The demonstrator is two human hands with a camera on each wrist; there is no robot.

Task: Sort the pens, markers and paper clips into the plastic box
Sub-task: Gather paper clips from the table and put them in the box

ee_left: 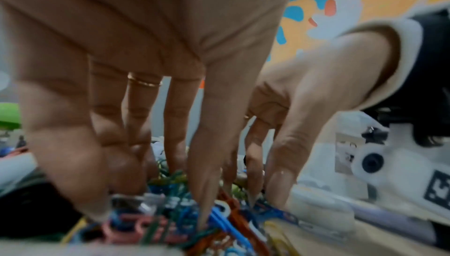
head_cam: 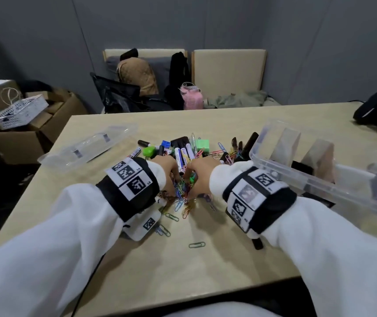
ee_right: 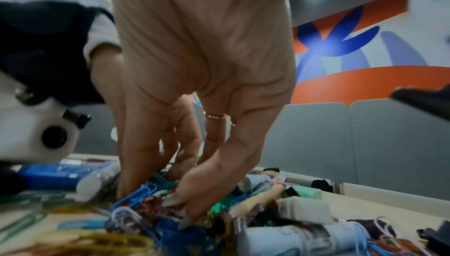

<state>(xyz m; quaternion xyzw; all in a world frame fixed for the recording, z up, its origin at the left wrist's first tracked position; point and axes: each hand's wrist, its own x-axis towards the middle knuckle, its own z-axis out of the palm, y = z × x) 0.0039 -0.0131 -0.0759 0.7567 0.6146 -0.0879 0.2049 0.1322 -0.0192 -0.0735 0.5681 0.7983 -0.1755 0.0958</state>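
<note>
Only wrist views show both hands' fingers [ee_left: 207, 173] clawed into paper clips [ee_right: 136, 194].

Table [head_cam: 217, 259]: beige top | behind table: two cream-backed chairs [head_cam: 228, 69], grey panel wall [head_cam: 183, 21] | left of table: cardboard boxes [head_cam: 23, 133]

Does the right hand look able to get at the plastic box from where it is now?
Probably yes. The right hand is down in the paper clips, and the plastic box stands open just to its right, with nothing visible between them but that arm's own sleeve.
</note>
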